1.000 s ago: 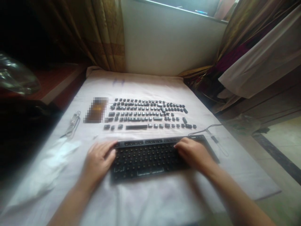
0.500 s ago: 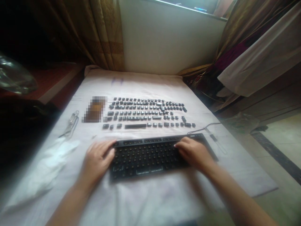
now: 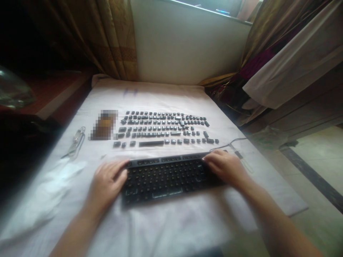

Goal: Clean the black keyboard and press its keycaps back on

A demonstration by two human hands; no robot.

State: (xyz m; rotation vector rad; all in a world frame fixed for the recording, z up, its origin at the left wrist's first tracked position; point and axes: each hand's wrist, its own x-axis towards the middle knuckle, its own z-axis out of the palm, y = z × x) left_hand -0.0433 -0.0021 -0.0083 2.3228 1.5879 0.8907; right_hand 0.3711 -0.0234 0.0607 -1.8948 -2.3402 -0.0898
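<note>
Pale plain wall (image 3: 182,46) behind, window (image 3: 227,5) along its top edge; gold-brown curtain (image 3: 118,39) at left, similar drape (image 3: 253,35) at right. White cloth (image 3: 289,71) hanging right, in front of dark panelling (image 3: 302,105). Worktop (image 3: 160,98) under pale sheet. Reddish furniture top (image 3: 56,84) far left, in shadow. Pale tiled floor (image 3: 321,153) right, crossed by dark strip (image 3: 316,181). Dim, uneven light.

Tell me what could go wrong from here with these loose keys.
Pushed forward, the keyboard might knock the nearest row of loose keys out of line. The cable lies just beyond the right hand, so an arm or sideways move could snag it. The keys rest on cloth; a tug might shift them.
</note>
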